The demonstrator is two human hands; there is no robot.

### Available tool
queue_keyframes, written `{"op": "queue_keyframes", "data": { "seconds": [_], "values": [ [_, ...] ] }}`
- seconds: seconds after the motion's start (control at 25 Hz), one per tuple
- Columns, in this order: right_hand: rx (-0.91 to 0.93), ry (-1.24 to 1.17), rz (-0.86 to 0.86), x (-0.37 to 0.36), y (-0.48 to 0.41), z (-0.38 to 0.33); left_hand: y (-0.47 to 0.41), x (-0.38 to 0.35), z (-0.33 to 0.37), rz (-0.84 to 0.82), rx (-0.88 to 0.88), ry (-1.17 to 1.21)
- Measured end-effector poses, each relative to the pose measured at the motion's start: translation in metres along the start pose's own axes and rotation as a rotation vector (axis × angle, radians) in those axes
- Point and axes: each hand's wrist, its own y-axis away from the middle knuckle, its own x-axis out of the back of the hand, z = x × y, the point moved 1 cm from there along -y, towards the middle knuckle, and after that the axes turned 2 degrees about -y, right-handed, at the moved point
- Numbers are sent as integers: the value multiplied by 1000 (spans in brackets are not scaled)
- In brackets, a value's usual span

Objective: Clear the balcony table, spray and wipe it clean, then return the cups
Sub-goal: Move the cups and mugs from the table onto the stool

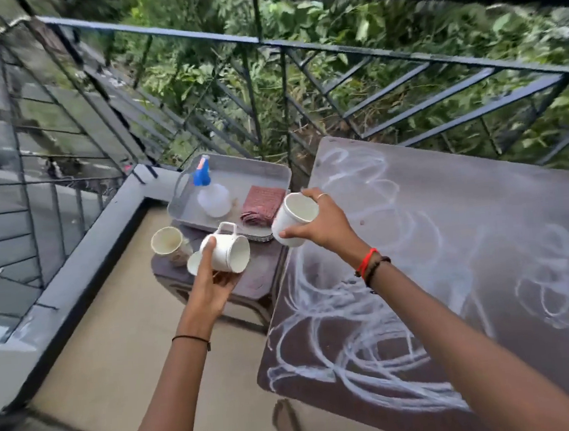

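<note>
White mug (231,251) and cup (287,222) gripped in the hands (213,286) (325,225), small cup (193,265) half hidden behind the mug.

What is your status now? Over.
Left hand grips white mug; right hand grips white cup. Third cup on side stool. Balcony table streaked white; no obstacle seen.

Black railing (330,47); green foliage (194,68); beige floor (116,350).

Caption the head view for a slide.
Left hand holds a handled mug, right hand a white cup, beside the streaked table.
</note>
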Motion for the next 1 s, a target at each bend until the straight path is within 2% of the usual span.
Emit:
{"op": "queue_keyframes", "data": {
  "seconds": [0.2, 0.36, 0.52, 0.68, 1.0],
  "values": [
    [77, 171, -158, -87, -24, -16, -32, 56, -10, 142, 281, 180],
    [141, 391, -252, -144, -43, 0, -63, 87, -28, 140, 439, 207],
    [178, 637, -378, -184, -62, 23, -93, 108, -38, 113, 526, 178],
    [187, 697, -449, -209, -79, 45, -125, 131, -50, 123, 600, 87],
    [382, 936, -603, -223, -108, 69, -144, 135, -63, 91, 661, 32]
  ]
}}
